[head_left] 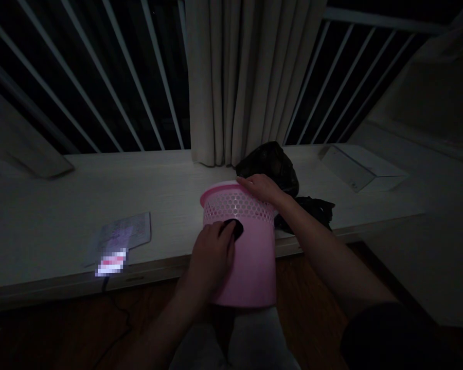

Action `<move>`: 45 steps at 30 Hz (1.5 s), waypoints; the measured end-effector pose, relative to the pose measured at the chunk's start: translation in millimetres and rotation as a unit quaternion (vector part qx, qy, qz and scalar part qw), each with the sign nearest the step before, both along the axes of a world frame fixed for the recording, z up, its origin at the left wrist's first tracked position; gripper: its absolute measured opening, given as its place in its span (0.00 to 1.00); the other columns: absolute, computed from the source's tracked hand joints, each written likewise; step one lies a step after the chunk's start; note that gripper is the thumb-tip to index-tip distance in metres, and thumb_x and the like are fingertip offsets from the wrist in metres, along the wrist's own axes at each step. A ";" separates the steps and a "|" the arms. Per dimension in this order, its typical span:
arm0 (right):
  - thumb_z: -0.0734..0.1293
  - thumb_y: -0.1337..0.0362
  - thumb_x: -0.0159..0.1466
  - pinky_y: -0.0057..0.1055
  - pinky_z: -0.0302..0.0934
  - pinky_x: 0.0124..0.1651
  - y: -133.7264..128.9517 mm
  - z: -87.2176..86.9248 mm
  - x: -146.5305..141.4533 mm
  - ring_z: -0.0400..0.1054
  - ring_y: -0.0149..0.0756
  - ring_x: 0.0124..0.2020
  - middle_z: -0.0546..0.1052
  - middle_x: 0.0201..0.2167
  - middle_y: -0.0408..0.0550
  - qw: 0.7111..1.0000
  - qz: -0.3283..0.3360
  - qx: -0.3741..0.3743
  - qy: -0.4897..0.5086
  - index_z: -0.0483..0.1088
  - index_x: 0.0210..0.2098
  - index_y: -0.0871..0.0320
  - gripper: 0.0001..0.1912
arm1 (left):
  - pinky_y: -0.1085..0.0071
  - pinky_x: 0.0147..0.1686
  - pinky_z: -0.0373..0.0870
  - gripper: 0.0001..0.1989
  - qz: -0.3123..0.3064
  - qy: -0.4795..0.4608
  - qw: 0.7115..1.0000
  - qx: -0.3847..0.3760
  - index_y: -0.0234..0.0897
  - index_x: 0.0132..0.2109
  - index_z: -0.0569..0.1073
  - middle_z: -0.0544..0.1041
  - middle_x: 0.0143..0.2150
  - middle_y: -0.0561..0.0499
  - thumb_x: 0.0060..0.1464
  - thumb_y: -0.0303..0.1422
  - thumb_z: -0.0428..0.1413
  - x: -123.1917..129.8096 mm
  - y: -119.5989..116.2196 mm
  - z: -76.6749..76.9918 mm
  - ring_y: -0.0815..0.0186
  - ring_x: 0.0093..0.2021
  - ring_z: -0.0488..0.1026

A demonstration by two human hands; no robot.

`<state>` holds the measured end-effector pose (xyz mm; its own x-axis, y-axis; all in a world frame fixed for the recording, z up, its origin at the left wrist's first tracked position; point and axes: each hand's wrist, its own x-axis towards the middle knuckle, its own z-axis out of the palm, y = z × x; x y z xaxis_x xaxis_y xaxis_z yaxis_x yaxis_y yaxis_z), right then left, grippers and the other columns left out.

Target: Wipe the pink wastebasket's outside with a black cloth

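Note:
A pink wastebasket [249,262] with a honeycomb mesh band below its rim stands upright in front of me, above my lap. My right hand [260,186] reaches over its rim and grips it from the right, with the fingertips partly hidden. Against the wall of the basket, just under the mesh, my left hand [215,246] holds a small, rounded black thing [238,229]. Its kind is too dark to make out. Behind the basket lies a crumpled black plastic bag [268,162], and another piece of black plastic [316,209] is under my right forearm.
A pale ledge [170,205] runs along the barred window. On it are a booklet [129,231], a blurred glowing screen [111,262] with a cable [127,318], and a white box [362,167]. Curtains [235,77] hang behind. The room is dim.

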<state>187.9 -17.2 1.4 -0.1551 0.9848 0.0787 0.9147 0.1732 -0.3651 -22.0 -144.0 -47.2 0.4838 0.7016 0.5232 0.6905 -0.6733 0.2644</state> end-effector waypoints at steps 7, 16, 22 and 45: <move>0.50 0.41 0.68 0.29 0.49 0.31 1.0 0.1 -2.8 0.66 0.34 0.27 0.73 0.23 0.49 1.000 0.007 0.005 -0.006 0.72 0.23 0.58 0.35 | 0.61 0.37 0.71 0.14 -0.059 0.035 0.998 -0.009 0.35 0.51 0.72 0.73 0.40 0.44 0.59 0.26 0.50 2.9 -2.8 5.5 0.58 0.38 0.69; 0.51 0.42 0.68 0.29 0.48 0.30 -1.2 1.3 -0.7 0.64 0.33 0.25 0.72 0.22 0.47 1.000 0.001 -0.004 0.016 0.70 0.22 0.58 0.34 | 0.59 0.39 0.72 0.22 -0.121 0.059 0.991 -0.022 0.36 0.53 0.70 0.75 0.46 0.44 0.51 0.19 0.49 0.1 -14.6 2.5 0.57 0.41 0.69; 0.51 0.42 0.68 0.29 0.49 0.31 -1.7 1.1 -0.8 0.65 0.34 0.25 0.72 0.21 0.47 1.000 -0.005 -0.003 0.002 0.71 0.23 0.58 0.33 | 0.55 0.45 0.72 0.20 -0.046 -0.008 0.998 0.037 0.34 0.51 0.73 0.77 0.47 0.42 0.53 0.18 0.48 -1.4 4.9 5.4 0.55 0.46 0.71; 0.52 0.43 0.68 0.28 0.50 0.30 0.9 -2.1 0.8 0.68 0.35 0.28 0.75 0.24 0.48 1.000 -0.006 0.007 0.009 0.73 0.25 0.58 0.32 | 0.47 0.58 0.65 0.11 -0.146 -0.041 0.988 -0.006 0.33 0.48 0.72 0.73 0.55 0.38 0.60 0.28 0.52 3.6 -5.4 -4.1 0.52 0.61 0.63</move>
<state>188.7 -16.3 -0.7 -0.1416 0.9853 0.0955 0.9102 0.1675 -0.3788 -18.4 -149.4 -51.3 0.6232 0.5444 0.5615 0.4429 -0.8374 0.3202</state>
